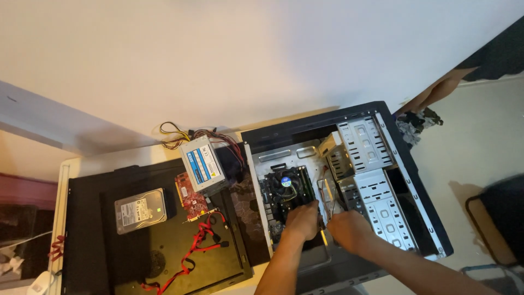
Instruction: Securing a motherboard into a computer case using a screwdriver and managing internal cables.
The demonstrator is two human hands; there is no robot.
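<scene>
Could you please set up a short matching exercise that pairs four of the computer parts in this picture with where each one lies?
Things:
1. hard drive
2. power supply
3. red cables
4. cooling fan

Places:
A. inside the open computer case, on the board, just above the left hand and right hand
B. at the back of the black panel, against the case, with a wire bundle behind it
C. flat on the black panel, toward its left
D. strewn across the black panel's near half

Pairs: 1-C, 2-B, 3-D, 4-A
</scene>
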